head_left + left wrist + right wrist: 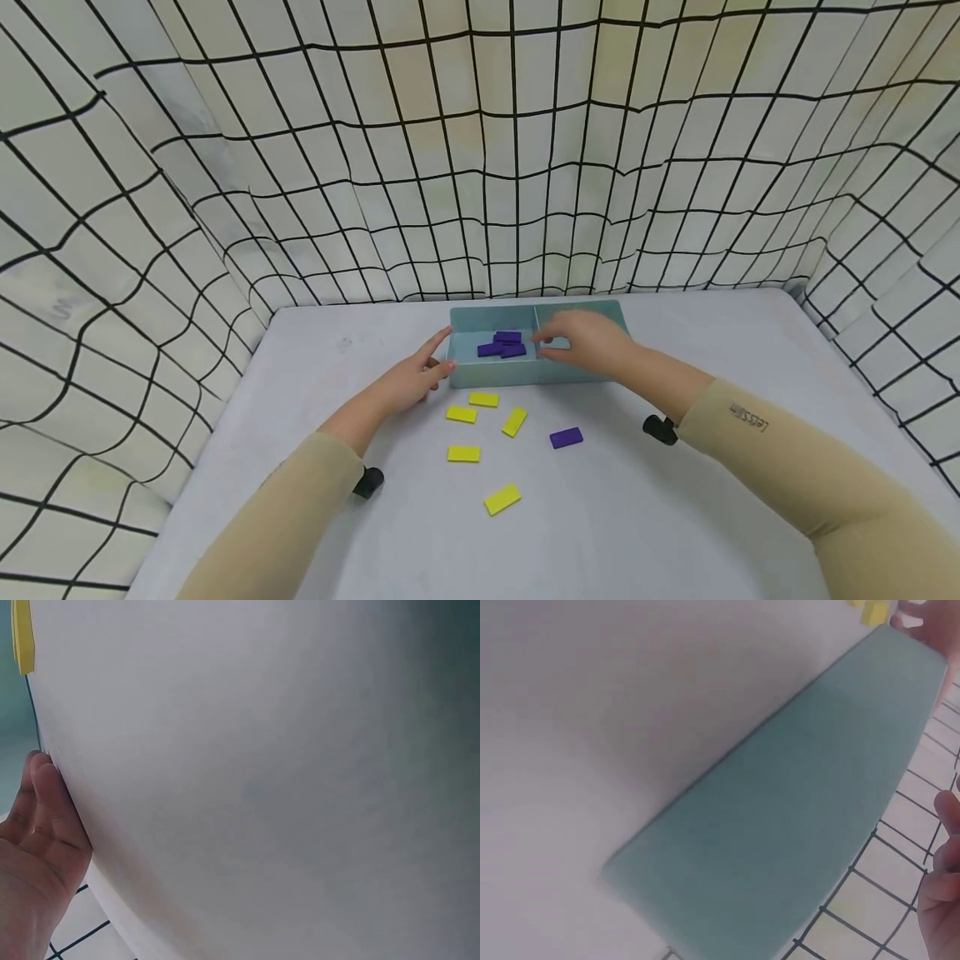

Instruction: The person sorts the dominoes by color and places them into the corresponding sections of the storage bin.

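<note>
Your left hand (408, 382) is relaxed and released, its index finger and thumb spread to touch the left end of a teal tray (540, 372). Behind that hand runs your beige left sleeve (277, 517), with a black wrist device (368, 482) at its cuff. Moving right, you have five yellow blocks (463, 454) scattered on the white table (420, 533) in front of the tray: three near its front wall, one a little closer to you, one closest of all. Inside the tray's left compartment (467, 342), several purple blocks (507, 337) lie in a small overlapping heap. Your right hand (588, 337) is over the right compartment, mostly hiding it, with the fingertips near the divider; index finger and thumb are bent but parted, and you grasp nothing that shows. On the table, right of the yellow blocks, you have a lone purple block (566, 437). Farther right, your right sleeve (810, 467) bears dark lettering, with another black device (660, 429) at the cuff.
</note>
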